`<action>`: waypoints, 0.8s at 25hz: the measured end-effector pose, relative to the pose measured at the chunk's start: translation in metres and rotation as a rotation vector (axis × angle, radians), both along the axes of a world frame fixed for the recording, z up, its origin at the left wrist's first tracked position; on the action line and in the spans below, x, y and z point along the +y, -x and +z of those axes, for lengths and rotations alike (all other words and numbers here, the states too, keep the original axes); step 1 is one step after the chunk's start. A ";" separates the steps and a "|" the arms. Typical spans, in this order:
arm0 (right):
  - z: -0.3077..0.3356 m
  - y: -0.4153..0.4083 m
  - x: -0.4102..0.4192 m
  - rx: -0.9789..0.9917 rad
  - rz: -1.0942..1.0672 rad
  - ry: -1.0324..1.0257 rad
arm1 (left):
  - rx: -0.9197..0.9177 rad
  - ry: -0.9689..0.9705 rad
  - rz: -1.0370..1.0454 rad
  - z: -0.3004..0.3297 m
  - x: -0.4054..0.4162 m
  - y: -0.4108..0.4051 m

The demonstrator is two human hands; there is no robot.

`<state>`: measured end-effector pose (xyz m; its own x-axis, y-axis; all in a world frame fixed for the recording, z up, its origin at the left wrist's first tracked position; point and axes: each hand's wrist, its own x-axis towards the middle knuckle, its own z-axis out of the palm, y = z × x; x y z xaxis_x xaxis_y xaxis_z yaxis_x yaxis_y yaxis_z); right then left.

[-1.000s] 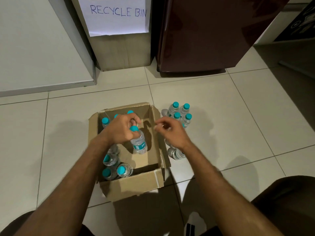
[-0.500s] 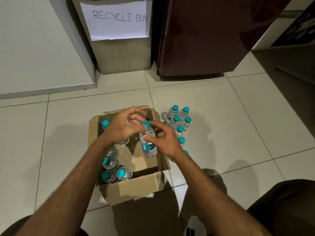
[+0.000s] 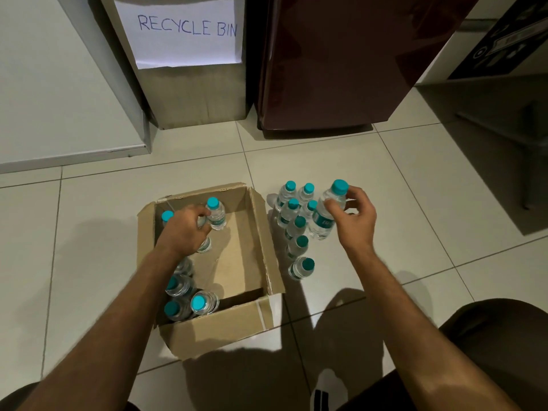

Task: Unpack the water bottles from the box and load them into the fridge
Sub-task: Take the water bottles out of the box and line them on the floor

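Observation:
An open cardboard box (image 3: 268,250) sits on the tiled floor, with several clear water bottles with teal caps along its left side (image 3: 189,301). My left hand (image 3: 185,229) is inside the box, fingers closed around a bottle (image 3: 216,215) at the far end. My right hand (image 3: 354,216) holds another bottle (image 3: 324,215) upright, right of the box, next to a cluster of several bottles standing on the floor (image 3: 296,221). The dark maroon fridge (image 3: 350,60) stands beyond, its door closed.
A cardboard bin (image 3: 192,93) with a paper sign reading "RECYCLE BIN" stands left of the fridge. A white cabinet panel (image 3: 59,84) is at far left. My knees and a sock (image 3: 326,390) are at the bottom edge. A dark stand's leg (image 3: 527,155) is at right.
My right hand took the bottle from my left hand over the box and carried it right, to the floor cluster. My left hand went back into the box and closed on another bottle.

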<state>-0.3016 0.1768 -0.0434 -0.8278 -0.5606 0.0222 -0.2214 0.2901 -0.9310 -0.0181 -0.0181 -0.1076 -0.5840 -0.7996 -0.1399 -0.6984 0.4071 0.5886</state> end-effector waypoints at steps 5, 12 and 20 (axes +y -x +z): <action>-0.033 0.017 0.011 -0.001 -0.068 -0.128 | -0.157 -0.044 -0.031 -0.005 0.010 -0.001; -0.085 0.021 0.017 -0.068 0.045 -0.320 | -0.244 -0.063 -0.010 -0.016 0.017 -0.003; -0.109 0.025 -0.001 -0.080 0.129 -0.437 | -0.348 -0.041 0.019 -0.030 0.017 -0.003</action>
<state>-0.3268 0.1754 -0.1526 -0.7404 -0.6015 -0.3000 -0.2139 0.6340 -0.7432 -0.0148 -0.0007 -0.1376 -0.4806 -0.7997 -0.3600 -0.8674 0.3730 0.3293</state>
